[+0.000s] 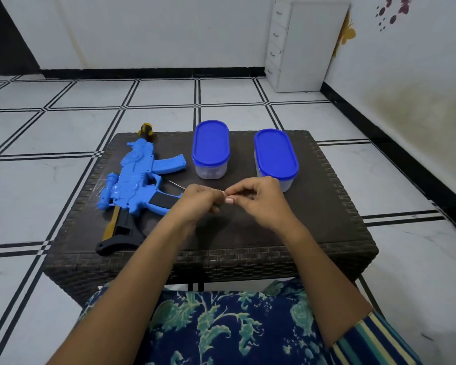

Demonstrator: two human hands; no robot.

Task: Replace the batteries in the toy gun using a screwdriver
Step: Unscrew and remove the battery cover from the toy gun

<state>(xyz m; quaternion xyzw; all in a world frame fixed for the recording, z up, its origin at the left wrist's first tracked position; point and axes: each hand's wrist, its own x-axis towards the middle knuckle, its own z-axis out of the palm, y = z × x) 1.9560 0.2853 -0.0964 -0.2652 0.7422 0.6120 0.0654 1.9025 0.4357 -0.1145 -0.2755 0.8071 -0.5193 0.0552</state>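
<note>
A person sits at a low dark woven table [327,206], both bare hands raised together over its middle. The left hand [195,200] is curled into a loose fist around a screwdriver [176,185], whose thin metal shaft pokes out to the left towards the toy gun [140,177]. The right hand [258,197] pinches something small at the fingertips, touching the left hand; what it holds is too small to tell. The blue toy gun lies flat on the table's left side, just beside the left hand, its black and yellow stock nearest the person. Beyond the hands stand two clear oval tubs with blue lids shut, the left tub [210,150] and the right tub [275,158]; their contents cannot be made out
</note>
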